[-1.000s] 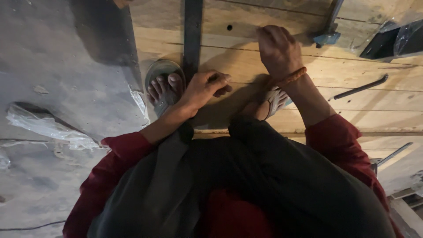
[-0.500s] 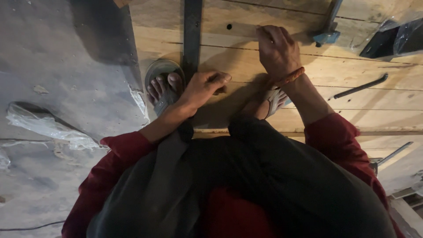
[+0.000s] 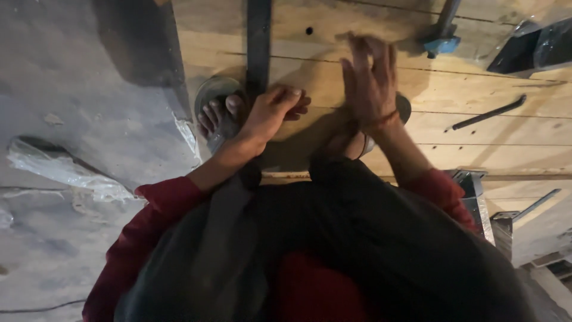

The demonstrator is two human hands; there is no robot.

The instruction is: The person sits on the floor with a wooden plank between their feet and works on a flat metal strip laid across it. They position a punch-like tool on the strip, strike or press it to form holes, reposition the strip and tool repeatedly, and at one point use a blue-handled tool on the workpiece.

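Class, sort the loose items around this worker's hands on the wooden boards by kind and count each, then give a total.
Dark metal bar under the left hand: 1
Thin dark rods: 1
Blue-headed tools: 1
Sandals: 2
Total: 5

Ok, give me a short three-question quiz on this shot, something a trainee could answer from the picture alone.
1. True or false: the left hand rests on the wooden boards.
2. What lies beside the left hand? A) dark metal bar B) paint tin C) saw
3. Is the right hand open or shut?

Key: 1 true; 2 A; 3 open, fingers spread and blurred.
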